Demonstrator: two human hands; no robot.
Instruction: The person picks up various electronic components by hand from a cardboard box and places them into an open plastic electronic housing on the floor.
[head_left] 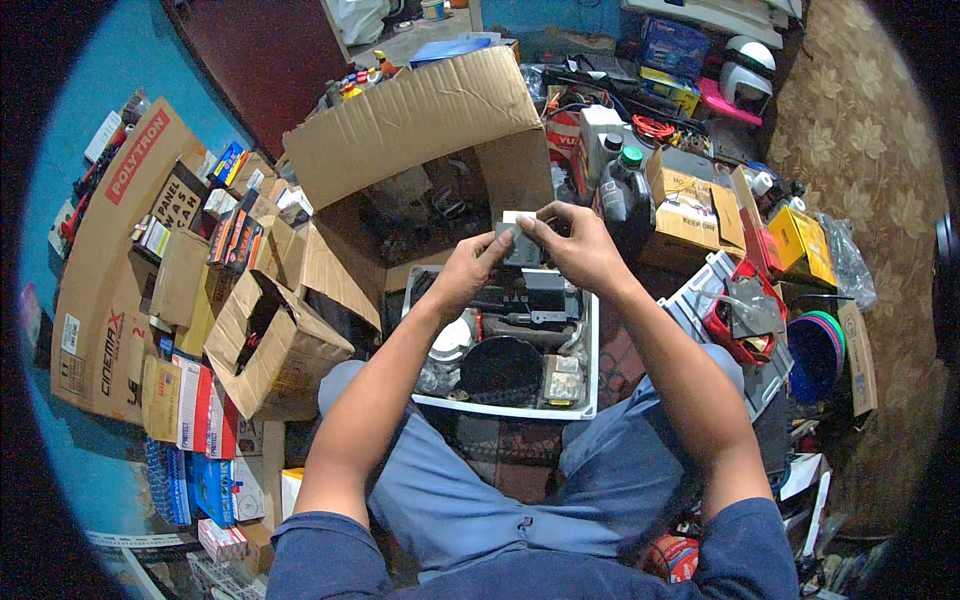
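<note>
Out in front of me, above a white bin (pixel 500 408), both my hands hold a small grey box-like piece (pixel 522 250) with a white upper edge. My left hand (pixel 470 268) has its thumb and fingers closed on the near-left side. From the right, my right hand (pixel 574 244) pinches the top with thumb and forefinger. What kind of piece it is I cannot make out. Inside the bin lie a black round object (pixel 503 370), a white round object (pixel 450 342), a small clear box (pixel 563 382) of light parts, and dark tools partly hidden by my hands.
Beyond the bin stands a large open cardboard box (pixel 420 130) with dark items inside. An open carton (pixel 285 345) and several small boxes crowd the left. At right are a dark bottle (pixel 625 195) with a green cap, a grey case (pixel 760 380) and blue basins (pixel 815 355).
</note>
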